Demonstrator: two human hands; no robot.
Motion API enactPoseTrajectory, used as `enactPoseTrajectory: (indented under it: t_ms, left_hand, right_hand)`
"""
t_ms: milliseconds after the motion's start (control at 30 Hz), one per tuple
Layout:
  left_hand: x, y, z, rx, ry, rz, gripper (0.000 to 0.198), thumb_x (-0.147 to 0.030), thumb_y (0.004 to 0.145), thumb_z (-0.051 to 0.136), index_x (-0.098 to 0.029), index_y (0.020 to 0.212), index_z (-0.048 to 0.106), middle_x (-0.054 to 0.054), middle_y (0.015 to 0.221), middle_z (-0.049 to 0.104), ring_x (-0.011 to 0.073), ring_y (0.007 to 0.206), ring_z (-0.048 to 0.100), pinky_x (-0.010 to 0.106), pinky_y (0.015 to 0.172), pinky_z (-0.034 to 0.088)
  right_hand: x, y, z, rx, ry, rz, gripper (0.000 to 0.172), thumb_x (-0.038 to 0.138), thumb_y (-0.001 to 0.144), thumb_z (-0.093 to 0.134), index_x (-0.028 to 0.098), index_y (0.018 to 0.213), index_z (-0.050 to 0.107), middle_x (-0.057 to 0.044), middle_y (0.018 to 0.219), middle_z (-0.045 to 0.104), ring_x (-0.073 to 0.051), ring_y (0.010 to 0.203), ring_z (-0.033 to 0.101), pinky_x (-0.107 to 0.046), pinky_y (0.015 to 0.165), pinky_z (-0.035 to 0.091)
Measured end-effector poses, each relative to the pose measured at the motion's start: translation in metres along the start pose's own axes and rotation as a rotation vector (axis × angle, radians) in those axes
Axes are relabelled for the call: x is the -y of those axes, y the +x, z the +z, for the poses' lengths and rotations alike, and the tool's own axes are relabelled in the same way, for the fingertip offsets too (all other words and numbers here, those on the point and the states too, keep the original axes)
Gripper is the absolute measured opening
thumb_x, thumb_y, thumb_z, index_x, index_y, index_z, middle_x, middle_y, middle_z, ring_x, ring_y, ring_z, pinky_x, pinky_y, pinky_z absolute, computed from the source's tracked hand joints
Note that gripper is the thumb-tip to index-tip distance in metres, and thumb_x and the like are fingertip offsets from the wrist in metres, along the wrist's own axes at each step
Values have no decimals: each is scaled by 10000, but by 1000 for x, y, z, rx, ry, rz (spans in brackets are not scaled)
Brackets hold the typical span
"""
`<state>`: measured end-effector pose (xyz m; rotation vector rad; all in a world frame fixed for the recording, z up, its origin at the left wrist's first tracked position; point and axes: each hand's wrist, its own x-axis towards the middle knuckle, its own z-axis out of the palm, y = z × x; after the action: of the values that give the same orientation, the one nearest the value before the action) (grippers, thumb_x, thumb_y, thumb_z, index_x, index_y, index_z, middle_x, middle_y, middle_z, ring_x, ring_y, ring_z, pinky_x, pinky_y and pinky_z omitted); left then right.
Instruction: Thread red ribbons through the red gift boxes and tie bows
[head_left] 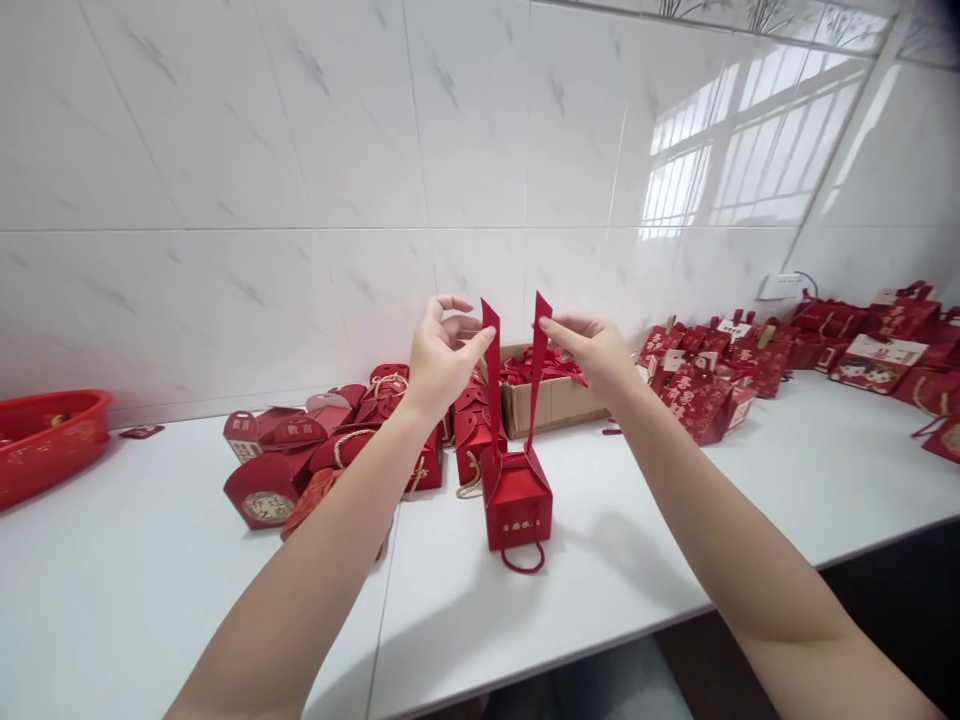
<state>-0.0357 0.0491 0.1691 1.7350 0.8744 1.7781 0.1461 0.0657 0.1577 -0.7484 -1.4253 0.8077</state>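
A small red gift box point(519, 505) with gold lettering stands upright on the white table, a red cord handle point(523, 568) hanging at its front. Two ends of a red ribbon point(537, 385) rise from its top. My left hand point(444, 358) pinches the left end between thumb and fingers. The right end is pinched near its tip by my right hand point(589, 350). Both hands are raised above the box, one on each side. Where the ribbon passes at the box top is hard to make out.
Behind the box sits a cardboard carton point(559, 402) with red ribbons inside. Several red gift boxes point(270, 490) are piled at the left, and red gift bags point(694, 400) at the right. A red plastic basin point(52, 445) is at far left. A tiled wall point(300, 150) backs the table.
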Motion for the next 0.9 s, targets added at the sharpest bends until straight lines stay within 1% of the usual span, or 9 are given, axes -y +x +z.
enactPoseTrajectory:
  t_ms: [67,133,233,400,533,633,733,800,900]
  left_hand:
    - [-1,0,3,-1,-25,-47,316,-196,704,694,-203,943,486,-24,741,642,77,582,573,193,539,454]
    - [-1,0,3,2,-38,-63,314,-208,720,681,-198,953,470,-17,764,650,78,587,578,207,563,465]
    - [0,1,2,-12,-36,-43,319,-215,727,677,-198,965,466,-15,777,654,86,608,594,228,609,483]
    - [3,2,0,-35,-29,-31,309,-228,732,678,-191,966,480,-6,787,670,94,650,613,234,647,490]
    - [3,2,-1,-36,-34,-39,309,-239,729,685,-185,965,493,2,796,679,98,645,621,236,639,502]
    - [3,2,-2,-26,-49,-44,311,-242,728,688,-185,967,498,2,797,682,100,630,622,243,629,513]
    - [5,2,-2,-32,-68,-35,324,-244,722,696,-182,987,520,6,798,686,110,661,637,254,653,529]
    - [5,2,-1,-24,-72,-27,308,-257,712,709,-174,973,569,25,822,694,131,732,657,263,684,541]
    - [3,3,0,26,-54,-13,232,-285,686,735,-161,864,653,53,856,708,162,819,670,275,736,548]
  right_hand:
    - [2,-2,4,12,6,8,289,455,667,716,193,788,702,3,712,656,-82,563,514,-234,550,422]
    - [4,-3,7,25,22,18,280,447,672,714,194,792,701,-4,742,668,-92,601,546,-242,589,446]
    - [5,-4,10,28,53,22,266,425,668,723,186,783,699,-17,778,681,-107,667,582,-250,651,473]
    - [-1,-2,10,9,64,0,281,420,657,737,175,790,700,-32,810,690,-113,702,598,-254,683,483]
    - [-5,0,9,28,88,12,313,447,658,736,182,821,699,-36,846,696,-131,764,622,-279,736,507]
    - [-6,1,9,63,102,-8,329,470,664,728,187,828,690,-41,863,702,-148,807,638,-301,773,517]
    - [-6,0,10,121,123,-35,333,487,680,712,186,813,665,-37,814,702,-148,785,647,-302,763,528]
    - [-4,-1,12,163,135,-35,336,497,694,698,185,804,635,-23,758,692,-143,733,648,-299,729,537]
    - [1,-2,16,212,116,-7,357,493,691,704,178,828,604,-1,674,659,-127,634,625,-278,647,529]
